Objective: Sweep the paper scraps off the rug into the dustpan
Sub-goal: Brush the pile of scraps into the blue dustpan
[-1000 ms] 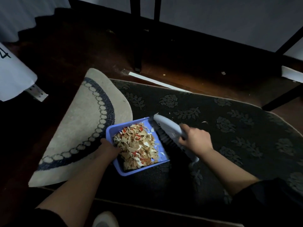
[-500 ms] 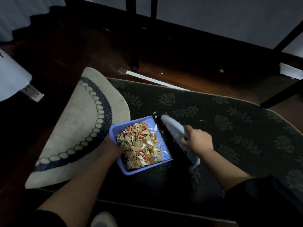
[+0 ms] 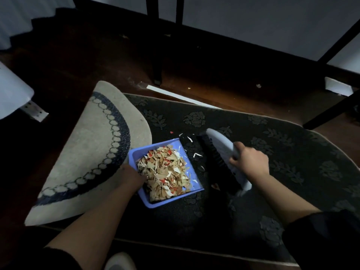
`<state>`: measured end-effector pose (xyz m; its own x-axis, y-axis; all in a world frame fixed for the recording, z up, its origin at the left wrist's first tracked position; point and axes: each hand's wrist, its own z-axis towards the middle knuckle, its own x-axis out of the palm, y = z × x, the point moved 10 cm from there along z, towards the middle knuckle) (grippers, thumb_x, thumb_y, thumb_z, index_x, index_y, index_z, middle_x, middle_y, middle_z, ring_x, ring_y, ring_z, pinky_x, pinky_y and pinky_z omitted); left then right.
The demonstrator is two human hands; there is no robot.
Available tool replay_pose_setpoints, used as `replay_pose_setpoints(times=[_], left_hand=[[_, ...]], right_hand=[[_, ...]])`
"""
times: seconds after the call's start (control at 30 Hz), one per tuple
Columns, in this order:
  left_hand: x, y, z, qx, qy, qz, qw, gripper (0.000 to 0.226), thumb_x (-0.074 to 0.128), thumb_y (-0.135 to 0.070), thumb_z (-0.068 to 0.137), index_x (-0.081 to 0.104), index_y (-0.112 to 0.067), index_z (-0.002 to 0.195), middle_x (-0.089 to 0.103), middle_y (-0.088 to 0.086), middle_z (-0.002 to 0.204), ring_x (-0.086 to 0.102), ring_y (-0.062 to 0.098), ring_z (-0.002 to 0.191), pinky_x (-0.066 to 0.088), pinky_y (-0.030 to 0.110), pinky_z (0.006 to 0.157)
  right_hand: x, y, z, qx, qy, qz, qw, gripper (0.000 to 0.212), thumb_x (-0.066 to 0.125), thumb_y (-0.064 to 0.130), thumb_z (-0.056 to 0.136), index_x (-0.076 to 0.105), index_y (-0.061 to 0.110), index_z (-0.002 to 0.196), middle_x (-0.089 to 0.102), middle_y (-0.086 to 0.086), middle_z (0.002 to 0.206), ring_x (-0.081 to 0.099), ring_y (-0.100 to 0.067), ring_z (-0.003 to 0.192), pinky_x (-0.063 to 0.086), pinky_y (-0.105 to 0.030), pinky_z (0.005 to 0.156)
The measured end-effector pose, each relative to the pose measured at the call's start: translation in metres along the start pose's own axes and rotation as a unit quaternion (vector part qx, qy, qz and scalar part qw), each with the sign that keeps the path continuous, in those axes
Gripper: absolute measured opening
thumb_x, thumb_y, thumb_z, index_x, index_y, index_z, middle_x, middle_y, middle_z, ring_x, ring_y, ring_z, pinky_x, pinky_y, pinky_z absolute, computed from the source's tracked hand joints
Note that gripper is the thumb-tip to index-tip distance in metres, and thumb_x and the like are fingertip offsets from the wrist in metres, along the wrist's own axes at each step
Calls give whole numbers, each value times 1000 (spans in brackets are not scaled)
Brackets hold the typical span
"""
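Paper scraps (image 3: 194, 155): a few white and red bits on dark rug (image 3: 272, 152), at the dustpan's 1 o'clock.
Dustpan (image 3: 192, 191): blue, heaped with scraps; left hand (image 3: 132, 177) grips its 9 o'clock edge.
Brush (image 3: 220, 152): right hand (image 3: 249, 162) curled round handle; drawn back off the pan mouth since half a second ago, readying another stroke.
Pale mat (image 3: 78, 162): 9 o'clock.

Smooth blue plastic dustpan (image 3: 191, 189) holds torn paper scraps (image 3: 165, 173); dark matt pile rug (image 3: 253, 201); glossy brown wood floor (image 3: 224, 90).
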<state>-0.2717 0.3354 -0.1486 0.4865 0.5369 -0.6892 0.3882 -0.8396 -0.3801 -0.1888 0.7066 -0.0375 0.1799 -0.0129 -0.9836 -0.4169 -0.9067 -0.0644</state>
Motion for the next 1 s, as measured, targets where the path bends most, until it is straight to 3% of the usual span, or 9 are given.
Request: replay_pose_setpoints(times=[0.23, 0.33, 0.43, 0.57, 0.7, 0.83, 1.0], left_hand=[[10, 12, 21, 6, 8, -20, 1000, 96, 77, -32, 65, 34, -1, 145, 45, 24, 142, 49, 34, 127, 45, 44, 102], [15, 21, 34, 1, 0, -20, 1000, 93, 78, -29, 65, 37, -3, 144, 48, 22, 139, 52, 32, 125, 47, 43, 101], [12, 13, 24, 2, 7, -16, 1000, 101, 73, -38, 57, 35, -3, 144, 49, 21, 138, 52, 34, 124, 46, 42, 101], [7, -2, -4, 1, 13, -1, 1000, 78, 74, -26, 76, 39, 5, 139, 51, 24, 135, 53, 32, 122, 46, 35, 96], [14, 0, -6, -10, 12, 7, 1000, 78, 69, -23, 84, 30, 12, 141, 41, 25, 143, 45, 31, 131, 38, 32, 99], [14, -2, -7, -3, 8, -6, 1000, 80, 69, -19, 84, 26, 11, 144, 37, 26, 146, 41, 32, 133, 36, 33, 102], [12, -5, -10, 10, 10, -18, 1000, 83, 71, -17, 81, 25, 3, 147, 37, 23, 147, 41, 32, 134, 38, 35, 106]], right_hand=[[31, 43, -16, -48, 52, 34, 997, 38, 50, 43, 87, 49, 24, 120, 67, -7, 100, 65, -30, 91, 45, -32, 67], [24, 61, -20, -81, 39, 43, 995, 39, 50, 47, 87, 50, 27, 121, 68, -4, 98, 65, -30, 90, 45, -32, 67], [2, 49, -20, -70, 3, 55, 996, 40, 52, 48, 87, 49, 29, 122, 68, -3, 99, 65, -29, 90, 44, -32, 65], [-10, 12, -13, -24, -20, 34, 999, 39, 52, 43, 88, 48, 27, 123, 68, -5, 99, 65, -30, 87, 41, -32, 62], [10, -11, -18, 1, 16, -9, 1000, 40, 52, 42, 88, 46, 23, 123, 67, -6, 100, 65, -29, 89, 40, -31, 62], [31, 8, -32, -17, 43, 2, 999, 37, 50, 43, 88, 46, 23, 119, 67, -5, 101, 65, -29, 91, 39, -31, 63], [34, 44, -43, -61, 50, 52, 996, 40, 48, 47, 87, 47, 29, 123, 68, -2, 101, 65, -28, 92, 49, -33, 71]])
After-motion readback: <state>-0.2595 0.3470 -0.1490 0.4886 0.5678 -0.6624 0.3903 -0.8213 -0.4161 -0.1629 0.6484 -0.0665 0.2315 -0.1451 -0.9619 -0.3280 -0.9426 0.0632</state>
